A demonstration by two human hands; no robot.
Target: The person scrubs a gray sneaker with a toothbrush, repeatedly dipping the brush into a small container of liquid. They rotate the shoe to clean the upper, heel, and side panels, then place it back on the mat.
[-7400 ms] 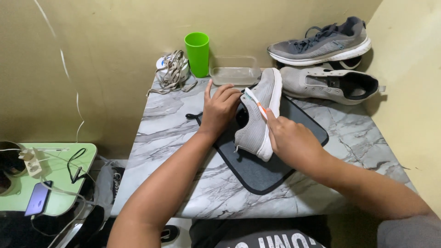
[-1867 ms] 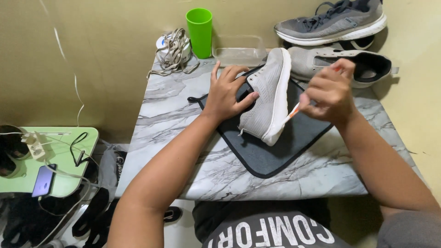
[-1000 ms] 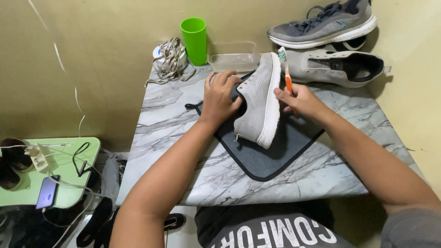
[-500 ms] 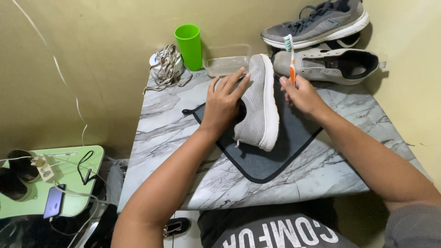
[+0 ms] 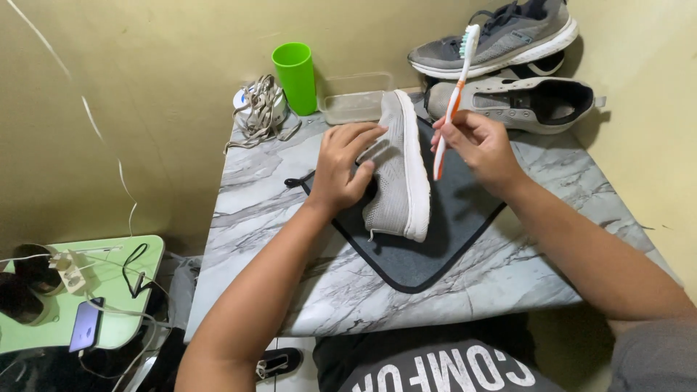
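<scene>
A grey knit shoe with a white sole lies on its side on a dark grey mat on the marble table. My left hand grips the shoe's upper near its opening. My right hand is just right of the shoe and holds an orange and white toothbrush upright, with the bristle head up, off the shoe.
A green cup, a clear plastic container and a bundle of laces stand at the table's back. Two more grey shoes are stacked back right. A low green table with a phone and cables sits at left.
My right hand lifted the toothbrush off the shoe's side and turned it upright, bristles up. My left hand kept its hold on the shoe, which stayed on the mat.
</scene>
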